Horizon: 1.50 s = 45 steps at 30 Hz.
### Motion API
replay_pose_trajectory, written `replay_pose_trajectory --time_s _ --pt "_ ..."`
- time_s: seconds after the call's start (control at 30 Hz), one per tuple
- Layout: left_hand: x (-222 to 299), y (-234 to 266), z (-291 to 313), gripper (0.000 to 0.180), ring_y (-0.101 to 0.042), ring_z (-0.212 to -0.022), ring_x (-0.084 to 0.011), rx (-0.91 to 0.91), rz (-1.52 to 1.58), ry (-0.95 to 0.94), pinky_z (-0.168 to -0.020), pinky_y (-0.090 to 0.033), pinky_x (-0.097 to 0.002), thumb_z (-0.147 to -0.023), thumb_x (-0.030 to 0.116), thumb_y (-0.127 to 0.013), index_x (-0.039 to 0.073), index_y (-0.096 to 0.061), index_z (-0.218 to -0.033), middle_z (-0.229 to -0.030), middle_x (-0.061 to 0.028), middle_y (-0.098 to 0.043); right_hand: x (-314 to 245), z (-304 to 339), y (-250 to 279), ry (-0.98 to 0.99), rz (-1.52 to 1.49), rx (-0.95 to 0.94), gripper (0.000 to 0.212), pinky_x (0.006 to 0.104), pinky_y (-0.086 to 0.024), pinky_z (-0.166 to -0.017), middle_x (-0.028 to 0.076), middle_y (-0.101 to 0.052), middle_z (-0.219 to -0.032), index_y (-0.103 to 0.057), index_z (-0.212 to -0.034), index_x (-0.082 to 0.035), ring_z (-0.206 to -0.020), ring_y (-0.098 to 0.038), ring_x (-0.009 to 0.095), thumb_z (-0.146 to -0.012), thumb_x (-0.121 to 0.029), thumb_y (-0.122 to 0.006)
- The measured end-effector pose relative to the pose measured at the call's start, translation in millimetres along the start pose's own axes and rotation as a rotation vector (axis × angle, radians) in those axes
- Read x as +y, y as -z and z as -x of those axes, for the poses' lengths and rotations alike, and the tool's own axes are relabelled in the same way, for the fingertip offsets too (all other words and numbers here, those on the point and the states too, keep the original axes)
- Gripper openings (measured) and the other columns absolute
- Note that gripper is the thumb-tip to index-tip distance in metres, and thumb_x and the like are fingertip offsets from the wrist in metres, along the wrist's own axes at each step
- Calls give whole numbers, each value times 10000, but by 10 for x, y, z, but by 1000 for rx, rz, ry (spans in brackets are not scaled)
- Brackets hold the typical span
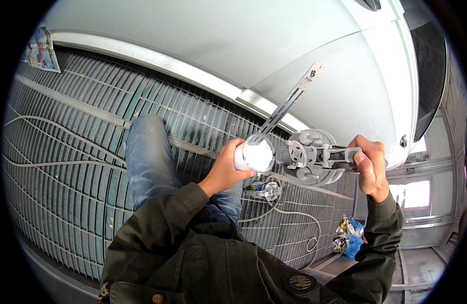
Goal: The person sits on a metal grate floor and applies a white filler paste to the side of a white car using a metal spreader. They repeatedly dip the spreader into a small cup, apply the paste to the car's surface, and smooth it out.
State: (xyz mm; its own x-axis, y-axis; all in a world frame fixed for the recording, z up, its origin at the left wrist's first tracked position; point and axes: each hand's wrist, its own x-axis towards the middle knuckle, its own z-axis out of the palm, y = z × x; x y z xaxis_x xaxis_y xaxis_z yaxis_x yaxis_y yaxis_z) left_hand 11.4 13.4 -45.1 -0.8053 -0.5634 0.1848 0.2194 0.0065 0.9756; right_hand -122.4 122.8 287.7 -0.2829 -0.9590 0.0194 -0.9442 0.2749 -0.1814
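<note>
My left hand (226, 169) is wrapped round a cup (239, 158) filled with a bright white liquid. A long flat mixing stick (289, 103) stands in the cup and leans toward the car panel. My right hand (371, 167) is closed round the handle of a grey round paint-mixing lid (309, 157). Levers and a small perforated disc show on top of it. The lid's spout end is close beside the cup's rim. Whatever is beneath the lid is hidden.
A white car body (193, 40) curves across the far side. Below lies a metal floor grating (81, 187) with a pale hose (56, 163) across it. A spray gun (266, 190) rests near my knee. Crumpled paper and blue plastic (352, 238) lie at the right.
</note>
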Motion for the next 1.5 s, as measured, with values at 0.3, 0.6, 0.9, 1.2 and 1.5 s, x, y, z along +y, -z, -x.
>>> replay_pose_trajectory --time_s 0.3,0.6,0.9,1.2,1.5 --pt "-5 -7 19 896 -485 -1243 -265 -27 9 25 -1034 -415 -370 -683 116 -866 -15 -342 -1397 -1322 -165 -474 -17 -3 16 -7 -3 4 566 308 -286 -446 46 -400 -489 -494 -688 22 -447 -406 144 -842 -522 -453" --pt "-5 -14 21 880 -491 -1238 -265 -30 17 3 -1032 -418 -369 -685 103 -858 -8 -347 -1392 -1318 -159 -482 12 23 -11 9 34 31 790 293 -283 -453 21 -388 -507 -454 -665 -3 -465 -397 121 -815 -778 -490" --pt "-55 -43 26 881 -491 -1240 -257 -42 104 53 -1035 -411 -370 -669 93 -867 6 -359 -1384 -1311 -153 -496 130 125 -34 -25 -1 57 798 286 -286 -469 21 -386 -527 -444 -672 -8 -486 -392 118 -807 -794 -482" --pt "-80 -123 25 838 -529 -1182 -230 -71 192 116 -984 -456 -374 -678 76 -866 54 -386 -1364 -1260 -127 -537 630 814 -411 -420 -494 279 679 229 -320 -423 19 -519 -553 -531 -682 -36 -474 -477 80 -839 -697 -505" --pt "-23 314 -29 798 -573 -1150 -172 -24 181 280 -983 -471 -326 -692 -42 -824 -6 -405 -1370 -1267 -92 -577 1142 2657 -2580 -1340 -1691 357 526 332 -478 -525 77 -564 -594 -585 -791 -50 -516 -557 209 -881 -564 -522"
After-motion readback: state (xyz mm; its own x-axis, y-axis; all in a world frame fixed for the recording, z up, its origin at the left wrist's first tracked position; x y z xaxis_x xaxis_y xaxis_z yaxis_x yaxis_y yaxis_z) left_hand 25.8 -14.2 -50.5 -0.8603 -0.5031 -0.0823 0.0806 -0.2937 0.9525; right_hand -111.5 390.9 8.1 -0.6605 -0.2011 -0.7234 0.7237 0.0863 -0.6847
